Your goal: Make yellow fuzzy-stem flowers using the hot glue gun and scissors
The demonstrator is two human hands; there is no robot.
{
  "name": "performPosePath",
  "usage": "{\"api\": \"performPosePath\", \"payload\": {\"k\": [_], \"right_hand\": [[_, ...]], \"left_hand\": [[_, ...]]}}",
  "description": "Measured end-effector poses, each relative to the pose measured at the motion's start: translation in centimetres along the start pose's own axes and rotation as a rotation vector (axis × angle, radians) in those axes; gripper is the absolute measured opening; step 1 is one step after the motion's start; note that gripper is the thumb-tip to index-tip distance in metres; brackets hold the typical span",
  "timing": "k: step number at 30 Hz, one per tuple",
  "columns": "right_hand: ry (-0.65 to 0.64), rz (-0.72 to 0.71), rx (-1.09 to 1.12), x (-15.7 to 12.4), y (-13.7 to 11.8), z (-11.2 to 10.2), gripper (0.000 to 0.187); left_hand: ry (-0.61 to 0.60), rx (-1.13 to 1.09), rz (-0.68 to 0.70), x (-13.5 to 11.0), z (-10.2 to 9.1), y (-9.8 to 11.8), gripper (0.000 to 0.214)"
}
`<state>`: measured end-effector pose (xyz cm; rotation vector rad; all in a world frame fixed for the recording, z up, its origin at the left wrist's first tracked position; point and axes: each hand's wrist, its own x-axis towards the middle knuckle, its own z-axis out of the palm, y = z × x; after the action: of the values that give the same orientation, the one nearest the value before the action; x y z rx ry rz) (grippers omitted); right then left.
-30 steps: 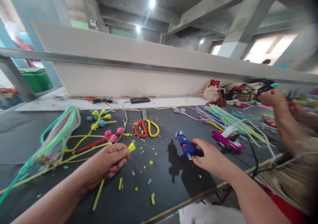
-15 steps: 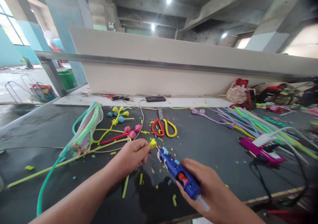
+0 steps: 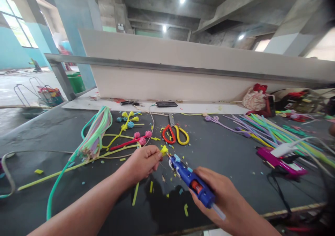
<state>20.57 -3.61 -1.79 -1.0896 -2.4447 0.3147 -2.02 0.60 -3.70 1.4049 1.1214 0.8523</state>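
Observation:
Between thumb and fingertips, my left hand (image 3: 142, 161) pinches a small yellow pipe-cleaner flower (image 3: 164, 150). My right hand (image 3: 216, 190) is wrapped around a blue hot glue gun (image 3: 192, 180), its nozzle pointing at the flower and close to it; whether they touch I cannot tell. A clear glue stick (image 3: 218, 211) juts from the gun's back end. Beyond my hands lie scissors (image 3: 175, 134) with one red and one yellow handle loop. Left of them are a pink-budded red stem (image 3: 131, 142) and a yellow stem (image 3: 121, 129) with yellow and blue buds.
A bundle of pastel pipe cleaners (image 3: 96, 133) lies at the left, more strips (image 3: 267, 131) at the right. Beside those is a magenta device (image 3: 281, 161) with a white plug and cables. A phone (image 3: 166, 104) rests on the white ledge. Yellow and blue scraps litter the dark tabletop (image 3: 225, 145).
The whole view has shifted slightly, so everything appears a little farther right. Both hands keep their hold, with the glue gun's nozzle still by the yellow flower.

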Motion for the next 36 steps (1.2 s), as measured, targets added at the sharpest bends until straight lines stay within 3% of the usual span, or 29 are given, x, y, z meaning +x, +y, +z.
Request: {"api": "performPosePath", "payload": {"k": [7, 11, 15, 18, 20, 24, 26, 28, 36], "right_hand": [[0.042, 0.012, -0.061, -0.1, 0.7, -0.8, 0.013], [0.089, 0.171, -0.259, -0.8, 4.4, -2.3, 0.009], [0.073, 0.318, -0.414, -1.8, 9.6, -3.7, 0.025], [0.061, 0.345, -0.431, -2.1, 11.5, -4.6, 0.016], [0.077, 0.289, -0.395, -2.1, 10.7, -5.2, 0.010], [0.201, 0.104, -0.211, -1.8, 5.8, -4.7, 0.008], [0.164, 0.000, -0.121, -1.5, 3.5, -3.6, 0.004], [0.086, -0.069, -0.056, -1.1, 2.1, -2.6, 0.013], [-0.014, -0.132, 0.006, -0.4, 1.7, -1.2, 0.016]], "left_hand": [[-0.021, -0.061, -0.028, 0.0, 0.0, 0.0, 0.031], [-0.017, -0.131, -0.087, 0.2, -0.2, -0.1, 0.029], [0.024, -0.152, -0.099, 0.3, -0.6, 0.2, 0.026], [0.003, -0.182, -0.096, 0.3, -0.8, 0.6, 0.024], [-0.011, -0.191, -0.086, 0.2, -0.8, 0.7, 0.024], [-0.067, -0.212, -0.126, -0.1, -0.7, 0.6, 0.024], [-0.119, -0.238, -0.123, -0.2, -0.6, 0.5, 0.025], [-0.142, -0.240, -0.120, -0.2, -0.5, 0.5, 0.026], [-0.120, -0.102, -0.044, -0.2, -0.2, 0.6, 0.028]]}}
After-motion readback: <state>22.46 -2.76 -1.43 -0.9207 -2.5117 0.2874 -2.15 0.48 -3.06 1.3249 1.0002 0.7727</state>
